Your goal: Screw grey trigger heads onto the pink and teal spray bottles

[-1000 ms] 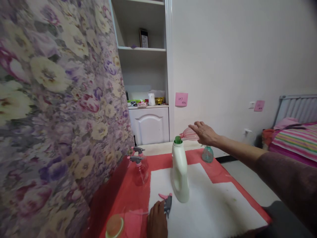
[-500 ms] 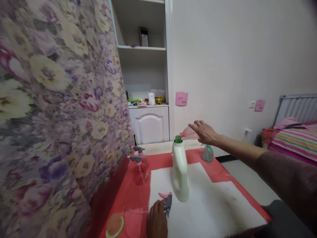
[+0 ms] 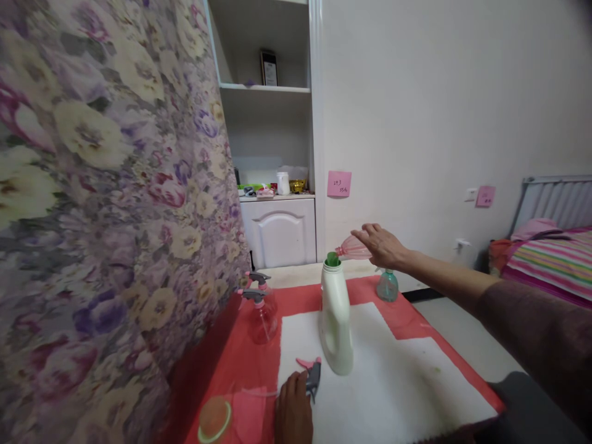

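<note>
right hand (image 3: 382, 245) gripping bottle (image 3: 355, 248), left hand (image 3: 295, 404) gripping sprayer (image 3: 314, 375), open room, jug (image 3: 333, 302) to right table edge (image 3: 417, 318)

Pink translucent bottle (image 3: 355, 248): nearly horizontal, right of centre, mouth at green spout (image 3: 332, 259). Pale-green handled jug (image 3: 337, 308): upright, uncapped, lower centre. Grey-and-pink trigger sprayer head (image 3: 314, 375): detached, bottom centre.

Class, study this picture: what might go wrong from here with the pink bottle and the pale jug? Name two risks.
1. The right grip holds the pink bottle nearly level, its neck at the green piece in the mouth of the pale jug; any liquid might miss and wet the white sheet.
2. The left grip is at the spray head, off the jug, so a bump could tip the jug.
</note>
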Tool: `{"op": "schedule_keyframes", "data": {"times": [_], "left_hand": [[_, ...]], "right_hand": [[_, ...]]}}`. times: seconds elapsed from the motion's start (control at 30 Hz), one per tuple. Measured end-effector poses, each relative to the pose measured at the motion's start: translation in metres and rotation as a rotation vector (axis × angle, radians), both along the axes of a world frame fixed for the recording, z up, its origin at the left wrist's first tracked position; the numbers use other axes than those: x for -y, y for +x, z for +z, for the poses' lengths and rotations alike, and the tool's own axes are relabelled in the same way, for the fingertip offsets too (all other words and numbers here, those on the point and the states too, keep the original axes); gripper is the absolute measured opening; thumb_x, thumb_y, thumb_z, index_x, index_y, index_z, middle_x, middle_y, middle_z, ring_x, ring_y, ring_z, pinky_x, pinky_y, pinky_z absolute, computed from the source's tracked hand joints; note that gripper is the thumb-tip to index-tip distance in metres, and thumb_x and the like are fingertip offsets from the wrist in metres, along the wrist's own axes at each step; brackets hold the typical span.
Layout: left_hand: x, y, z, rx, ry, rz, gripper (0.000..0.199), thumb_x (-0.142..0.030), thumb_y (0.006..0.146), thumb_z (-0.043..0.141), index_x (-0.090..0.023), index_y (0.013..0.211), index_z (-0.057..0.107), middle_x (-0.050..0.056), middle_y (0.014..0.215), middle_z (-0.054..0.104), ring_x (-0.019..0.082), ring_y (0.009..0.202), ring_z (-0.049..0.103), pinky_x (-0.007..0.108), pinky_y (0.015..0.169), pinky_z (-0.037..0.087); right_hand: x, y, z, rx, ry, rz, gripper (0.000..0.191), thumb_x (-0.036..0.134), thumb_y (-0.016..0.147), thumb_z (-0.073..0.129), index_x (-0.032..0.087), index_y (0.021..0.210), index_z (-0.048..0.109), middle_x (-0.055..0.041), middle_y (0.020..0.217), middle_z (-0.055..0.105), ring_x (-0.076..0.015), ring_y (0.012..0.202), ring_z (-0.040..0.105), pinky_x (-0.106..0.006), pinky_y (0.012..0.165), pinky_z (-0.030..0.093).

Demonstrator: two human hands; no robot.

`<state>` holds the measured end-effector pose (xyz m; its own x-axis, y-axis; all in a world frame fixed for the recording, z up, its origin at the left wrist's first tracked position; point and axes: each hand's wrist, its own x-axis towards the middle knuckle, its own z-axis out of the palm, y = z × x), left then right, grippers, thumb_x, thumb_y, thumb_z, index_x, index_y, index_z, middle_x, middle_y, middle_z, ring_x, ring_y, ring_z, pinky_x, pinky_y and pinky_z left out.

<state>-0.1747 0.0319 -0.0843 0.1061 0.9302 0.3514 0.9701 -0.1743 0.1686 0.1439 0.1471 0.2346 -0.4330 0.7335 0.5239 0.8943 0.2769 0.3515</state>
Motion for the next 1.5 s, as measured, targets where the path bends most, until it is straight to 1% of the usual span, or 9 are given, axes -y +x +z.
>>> {"op": "schedule_keyframes", "data": {"times": [0.1, 0.33, 0.57, 0.73, 0.93, 1.13, 1.5], "left_hand": [[0.000, 0.000, -0.001, 0.013, 0.023, -0.004, 0.047, -0.002, 0.087, 0.041, -0.021, 0.126, 0.060, 0.009, 0.128, 0.063, 0.021, 0.118, 0.057, 0.033, 0.100, 0.042], [-0.002, 0.000, -0.008, 0.033, 0.073, -0.019, 0.046, -0.002, 0.086, 0.044, -0.020, 0.125, 0.060, 0.009, 0.125, 0.064, 0.021, 0.116, 0.058, 0.033, 0.099, 0.044], [-0.005, -0.003, -0.014, 0.032, 0.118, -0.038, 0.044, -0.002, 0.086, 0.044, -0.018, 0.124, 0.061, 0.009, 0.123, 0.065, 0.022, 0.114, 0.059, 0.035, 0.098, 0.045], [-0.004, -0.002, -0.015, 0.028, 0.129, -0.042, 0.045, -0.002, 0.086, 0.043, -0.018, 0.124, 0.060, 0.009, 0.123, 0.065, 0.022, 0.115, 0.058, 0.034, 0.099, 0.044], [-0.005, -0.002, -0.017, 0.010, 0.161, -0.030, 0.042, -0.004, 0.087, 0.044, -0.020, 0.122, 0.061, 0.009, 0.123, 0.065, 0.021, 0.114, 0.059, 0.034, 0.097, 0.044], [-0.005, -0.003, -0.019, 0.004, 0.196, -0.040, 0.040, -0.005, 0.087, 0.046, -0.020, 0.121, 0.062, 0.008, 0.120, 0.066, 0.022, 0.112, 0.060, 0.033, 0.095, 0.045], [-0.003, -0.002, -0.016, 0.000, 0.169, -0.038, 0.041, -0.005, 0.086, 0.046, -0.019, 0.122, 0.061, 0.009, 0.123, 0.065, 0.022, 0.114, 0.058, 0.033, 0.097, 0.044]], "right_hand": [[0.000, 0.000, 0.001, 0.005, 0.002, 0.003, 0.082, 0.003, 0.063, 0.064, 0.021, 0.139, 0.039, -0.0154, 0.126, 0.050, -0.0316, 0.111, 0.048, -0.038, 0.084, 0.047], [0.000, 0.000, 0.002, 0.015, 0.014, 0.006, 0.081, 0.004, 0.064, 0.065, 0.022, 0.138, 0.039, -0.0146, 0.125, 0.051, -0.0313, 0.111, 0.049, -0.037, 0.083, 0.047], [-0.001, 0.000, 0.002, 0.035, 0.031, -0.001, 0.079, 0.003, 0.065, 0.063, 0.023, 0.137, 0.039, -0.0138, 0.125, 0.051, -0.0312, 0.112, 0.048, -0.038, 0.085, 0.046], [-0.002, 0.000, 0.002, 0.049, 0.035, -0.006, 0.078, 0.003, 0.065, 0.063, 0.022, 0.137, 0.040, -0.0145, 0.126, 0.051, -0.0314, 0.112, 0.048, -0.037, 0.084, 0.047], [-0.002, 0.000, 0.004, 0.062, 0.035, 0.000, 0.079, 0.001, 0.064, 0.062, 0.022, 0.137, 0.040, -0.0143, 0.126, 0.051, -0.0311, 0.113, 0.048, -0.037, 0.084, 0.046], [-0.003, 0.000, 0.004, 0.066, 0.041, 0.006, 0.078, -0.001, 0.065, 0.059, 0.021, 0.137, 0.040, -0.0150, 0.125, 0.051, -0.0307, 0.112, 0.048, -0.037, 0.085, 0.045], [-0.002, -0.001, 0.005, 0.067, 0.047, 0.019, 0.077, 0.000, 0.065, 0.058, 0.022, 0.137, 0.040, -0.0151, 0.125, 0.051, -0.0307, 0.111, 0.048, -0.037, 0.084, 0.045]]}}
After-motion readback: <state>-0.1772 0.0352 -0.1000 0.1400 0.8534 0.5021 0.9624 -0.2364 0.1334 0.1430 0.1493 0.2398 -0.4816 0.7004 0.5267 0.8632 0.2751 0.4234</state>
